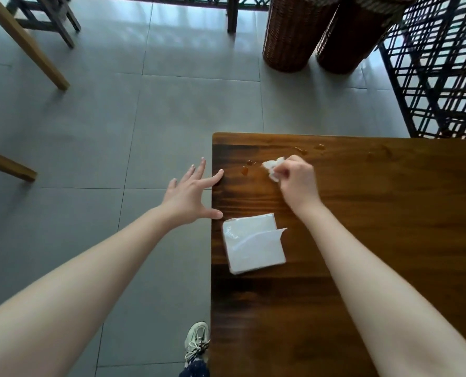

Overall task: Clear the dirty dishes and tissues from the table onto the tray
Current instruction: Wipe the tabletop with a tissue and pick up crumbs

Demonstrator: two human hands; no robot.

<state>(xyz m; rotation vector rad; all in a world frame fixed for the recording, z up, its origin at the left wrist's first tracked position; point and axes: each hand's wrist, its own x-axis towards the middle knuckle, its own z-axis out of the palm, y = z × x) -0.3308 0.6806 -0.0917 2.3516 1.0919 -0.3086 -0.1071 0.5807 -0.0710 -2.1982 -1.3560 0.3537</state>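
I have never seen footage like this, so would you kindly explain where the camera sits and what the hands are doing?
There is no machine here: a person wears one wide-angle camera on the head, looking down at their own bare arms. The right hand pinches a crumpled tissue over a dark wooden table, beside brown liquid drops. The left hand is spread open at the table's edge, holding nothing. A pack of white napkins lies nearer the person. No tray or dishes show.
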